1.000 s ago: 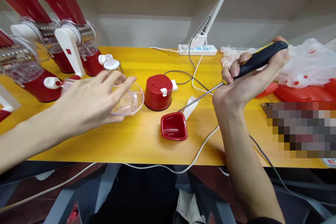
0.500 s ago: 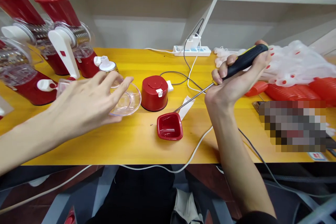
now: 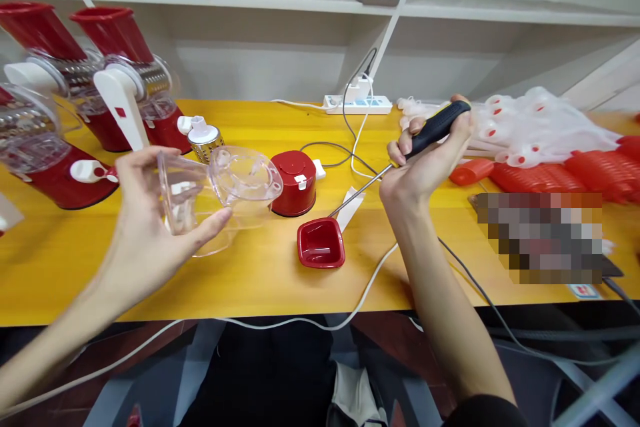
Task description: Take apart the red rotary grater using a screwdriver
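Observation:
My left hand (image 3: 145,213) is closed around a clear plastic grater housing (image 3: 245,177), lifted a little over the table with its round opening facing up. In my right hand (image 3: 425,153) is a screwdriver (image 3: 435,128) with a black and yellow handle; its shaft slants down to the left. The shaft's tip end is hidden behind a red square cup (image 3: 321,245), whose open side faces me. Just behind the housing stands a round red base (image 3: 295,180) with a white tag. A metal grater drum (image 3: 205,140) with a white hub sits beyond my left hand.
Assembled red rotary graters (image 3: 145,80) stand at the left. A power strip (image 3: 357,105) with cables lies at the back. White bagged parts (image 3: 545,123) and red pieces (image 3: 545,177) are heaped on the right, near a blurred-out flat device (image 3: 545,240). A white cable crosses the front edge.
My left hand has turned and taken hold of the clear housing, raising and tilting it. My right hand still holds the screwdriver in much the same pose. The view has shifted slightly.

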A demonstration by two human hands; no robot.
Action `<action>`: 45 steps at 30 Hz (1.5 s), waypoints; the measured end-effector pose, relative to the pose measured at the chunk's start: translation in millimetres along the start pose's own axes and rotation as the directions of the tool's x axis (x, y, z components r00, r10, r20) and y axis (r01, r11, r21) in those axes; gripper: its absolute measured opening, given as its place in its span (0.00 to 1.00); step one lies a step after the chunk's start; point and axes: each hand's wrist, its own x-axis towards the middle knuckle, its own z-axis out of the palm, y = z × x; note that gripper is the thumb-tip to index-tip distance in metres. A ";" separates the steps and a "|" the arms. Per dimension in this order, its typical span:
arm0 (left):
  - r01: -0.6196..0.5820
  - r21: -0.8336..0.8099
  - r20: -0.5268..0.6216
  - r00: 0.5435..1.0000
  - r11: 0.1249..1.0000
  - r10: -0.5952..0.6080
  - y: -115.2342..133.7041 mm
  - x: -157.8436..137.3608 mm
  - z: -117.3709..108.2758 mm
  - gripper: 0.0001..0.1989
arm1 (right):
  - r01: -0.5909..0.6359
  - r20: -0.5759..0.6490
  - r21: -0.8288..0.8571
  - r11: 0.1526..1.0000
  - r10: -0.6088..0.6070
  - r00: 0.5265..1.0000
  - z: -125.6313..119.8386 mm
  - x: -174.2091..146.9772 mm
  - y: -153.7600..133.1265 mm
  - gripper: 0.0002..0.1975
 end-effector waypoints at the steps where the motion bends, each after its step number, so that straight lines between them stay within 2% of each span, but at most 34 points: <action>1: 0.058 -0.094 -0.026 0.998 0.994 -0.061 0.0 -5.5 7.4 0.35 | -0.008 -0.002 0.023 1.000 0.008 1.000 -0.3 1.2 0.9 0.11; 2: 0.137 -0.167 -0.026 0.989 0.976 -0.143 -0.4 -11.1 15.1 0.31 | -0.016 -0.005 0.050 0.999 0.016 1.000 -0.4 2.5 1.4 0.11; 4: 0.202 -0.252 -0.054 0.974 0.946 -0.222 -3.8 -21.7 29.3 0.31 | -0.028 -0.004 0.088 0.996 0.028 1.000 0.1 5.8 -0.6 0.11; 7: 0.193 -0.310 -0.097 0.968 0.931 -0.233 -15.6 -33.8 44.4 0.33 | -0.018 0.034 0.082 0.996 0.015 0.999 3.7 8.8 -19.8 0.13; 10: 0.174 -0.326 -0.099 0.971 0.929 -0.216 -28.9 -38.8 52.3 0.34 | 0.069 0.154 0.044 0.997 -0.075 0.985 14.2 2.9 -62.2 0.14; 12: 0.174 -0.323 -0.088 0.973 0.930 -0.212 -34.0 -39.2 54.0 0.36 | 0.193 0.269 -0.026 0.981 -0.179 0.946 27.2 -7.1 -95.5 0.13; 14: 0.170 -0.322 -0.069 0.977 0.931 -0.202 -34.8 -40.6 52.3 0.39 | 0.332 0.387 -0.077 0.940 -0.279 0.879 43.7 -19.0 -123.1 0.15; 17: 0.122 -0.306 -0.106 0.981 0.944 -0.161 -30.0 -52.0 42.2 0.46 | 0.411 0.520 -0.077 0.908 -0.316 0.794 62.7 -33.6 -142.2 0.14; 19: 0.033 -0.253 -0.200 0.976 0.967 -0.086 -24.4 -66.9 32.9 0.44 | 0.501 0.661 -0.206 0.840 -0.258 0.705 62.0 -41.1 -140.5 0.12; 20: -0.033 -0.214 -0.246 0.969 0.976 -0.021 -21.3 -75.5 29.1 0.41 | 0.580 0.765 -0.307 0.754 -0.166 0.622 56.7 -45.1 -136.5 0.12; 21: -0.116 -0.157 -0.264 0.962 0.981 0.071 -18.0 -83.8 26.8 0.35 | 0.660 0.847 -0.410 0.630 -0.005 0.531 48.4 -49.9 -131.1 0.12; 22: -0.206 -0.085 -0.226 0.957 0.975 0.182 -14.6 -91.1 26.7 0.28 | 0.743 0.902 -0.412 0.527 0.122 0.414 37.8 -55.4 -124.5 0.12; 23: -0.295 -0.040 -0.119 0.950 0.955 0.289 -11.1 -96.7 29.1 0.21 | 0.802 0.919 -0.390 0.452 0.241 0.312 25.9 -61.7 -117.2 0.15; 24: -0.355 -0.032 0.041 0.934 0.935 0.356 -7.5 -100.1 34.3 0.16 | 0.829 0.896 -0.400 0.389 0.357 0.265 13.6 -68.3 -109.5 0.19; 25: -0.384 -0.019 0.182 0.906 0.923 0.381 -4.0 -101.0 41.8 0.12 | 0.842 0.857 -0.427 0.328 0.444 0.262 1.9 -74.8 -101.6 0.21; 27: -0.447 0.047 0.352 0.844 0.893 0.404 2.8 -95.7 61.6 0.13 | 0.835 0.769 -0.497 0.238 0.567 0.295 -16.6 -85.6 -86.7 0.25; 29: -0.407 0.145 0.491 0.821 0.902 0.291 8.7 -83.2 82.2 0.19 | 0.839 0.678 -0.524 0.146 0.668 0.307 -26.0 -91.9 -74.9 0.28; 31: -0.324 0.230 0.543 0.825 0.918 0.155 13.2 -68.0 98.1 0.23 | 0.843 0.618 -0.527 0.106 0.729 0.294 -28.1 -93.8 -67.6 0.28; 33: -0.274 0.244 0.593 0.801 0.930 0.081 16.4 -54.3 107.3 0.22 | 0.840 0.600 -0.530 0.115 0.751 0.276 -27.7 -92.8 -64.8 0.27; 36: -0.270 0.205 0.656 0.751 0.941 0.073 18.4 -40.6 112.2 0.18 | 0.825 0.606 -0.547 0.141 0.747 0.274 -30.8 -89.0 -65.1 0.25; 39: -0.271 0.218 0.679 0.732 0.938 0.053 17.2 -36.6 113.5 0.16 | 0.809 0.618 -0.561 0.173 0.738 0.271 -38.5 -85.6 -64.7 0.25; 42: -0.256 0.231 0.670 0.742 0.939 0.037 14.9 -42.6 111.2 0.13 | 0.803 0.662 -0.552 0.224 0.703 0.259 -46.3 -83.9 -63.4 0.25; 45: -0.203 0.154 0.614 0.787 0.967 0.067 17.1 -54.4 100.9 0.10 | 0.807 0.716 -0.533 0.255 0.644 0.269 -53.2 -83.8 -65.9 0.26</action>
